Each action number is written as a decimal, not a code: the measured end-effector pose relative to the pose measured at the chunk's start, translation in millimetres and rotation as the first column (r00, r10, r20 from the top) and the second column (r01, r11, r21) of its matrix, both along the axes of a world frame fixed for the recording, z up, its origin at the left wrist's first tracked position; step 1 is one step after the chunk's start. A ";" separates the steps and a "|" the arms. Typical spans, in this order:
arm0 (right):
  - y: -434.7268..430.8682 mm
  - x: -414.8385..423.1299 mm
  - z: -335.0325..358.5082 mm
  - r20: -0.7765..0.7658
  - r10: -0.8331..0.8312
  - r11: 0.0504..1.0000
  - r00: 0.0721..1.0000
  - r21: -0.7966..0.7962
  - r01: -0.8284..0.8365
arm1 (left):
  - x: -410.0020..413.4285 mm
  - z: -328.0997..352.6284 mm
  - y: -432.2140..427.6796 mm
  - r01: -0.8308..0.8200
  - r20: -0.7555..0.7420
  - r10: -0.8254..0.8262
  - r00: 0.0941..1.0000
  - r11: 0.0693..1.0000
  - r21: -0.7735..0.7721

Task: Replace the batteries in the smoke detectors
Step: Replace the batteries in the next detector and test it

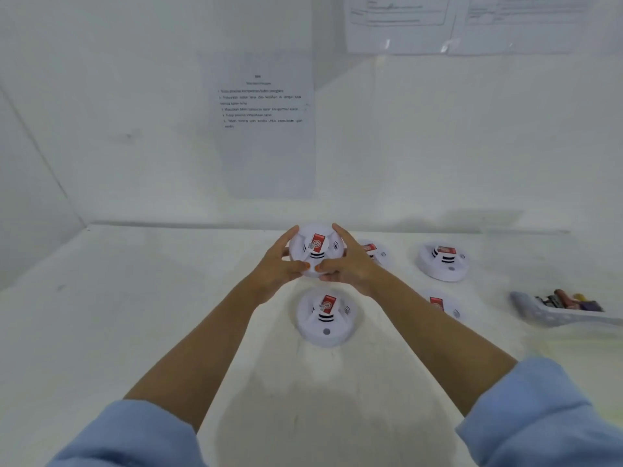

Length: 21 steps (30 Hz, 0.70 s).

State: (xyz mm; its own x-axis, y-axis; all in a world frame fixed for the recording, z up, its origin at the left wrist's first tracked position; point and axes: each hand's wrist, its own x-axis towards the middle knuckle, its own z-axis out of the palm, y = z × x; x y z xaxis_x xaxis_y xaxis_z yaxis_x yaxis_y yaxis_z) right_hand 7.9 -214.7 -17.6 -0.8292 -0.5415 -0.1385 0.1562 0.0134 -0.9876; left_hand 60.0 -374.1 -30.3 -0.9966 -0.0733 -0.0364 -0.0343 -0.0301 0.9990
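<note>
1. Both hands are on one smoke detector [317, 249], held out over the middle of the white table [135, 315], toward the back wall. I can't really tell whether it's lifted clear or still touching the surface.
2. So the left hand [278, 264] grips its left side, fingers curled over the far rim and thumb on the near edge. The right hand [352, 264] mirrors that on the right side. The two thumbs almost meet at the front.
3. It's face-up, with a red label and dark vent slots showing on top.
4. A second detector [325, 318] sits flat on the table just in front of the hands, between the forearms.
5. A third detector [376, 252] peeks out right behind the right hand, and a fourth detector [442, 261] sits further right, out in the open.
6. A fifth detector [443, 306] is half hidden by the right forearm.
7. At the far right there's a pale tray [539, 315] with loose batteries [569, 299] inside, well apart from the hands.
8. A printed sheet [266, 129] is stuck to the wall straight ahead; the text is too blurry to read.
9. Rolled-up light blue sleeves [128, 436] are at the bottom corners.
</note>
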 end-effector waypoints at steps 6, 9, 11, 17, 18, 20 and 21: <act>-37.2 -12.0 -2.0 0.147 -0.040 0.998 0.988 -0.039 0.047 | -18.4 -11.5 -36.0 0.018 0.018 -0.018 1.000 1.000 0.002; -51.0 -16.6 -9.1 0.054 -0.067 0.998 0.996 0.017 0.066 | -28.3 -17.4 -49.9 0.029 0.027 -0.029 0.999 1.000 -0.006; -57.4 -17.8 -12.6 0.046 -0.072 0.997 0.996 0.018 0.071 | -32.3 -20.8 -57.6 0.039 0.034 -0.039 0.999 0.999 -0.002; -74.4 -25.0 -23.9 -0.052 -0.034 0.996 0.998 0.077 0.038 | -36.5 -30.3 -72.8 0.015 0.024 -0.015 1.000 1.000 -0.002; -76.2 -24.8 -24.3 -0.077 -0.026 0.995 0.997 0.091 0.033 | -35.6 -32.0 -73.6 0.012 0.025 -0.012 1.000 1.000 -0.002; -77.6 -26.2 -26.6 -0.139 -0.011 0.992 0.990 0.123 0.028 | -33.2 -33.6 -73.0 0.010 0.018 -0.009 1.000 1.000 -0.004; -77.3 -27.6 -28.4 -0.159 -0.006 0.991 0.987 0.131 0.027 | -32.7 -33.9 -72.2 0.008 0.010 -0.008 1.000 1.000 -0.009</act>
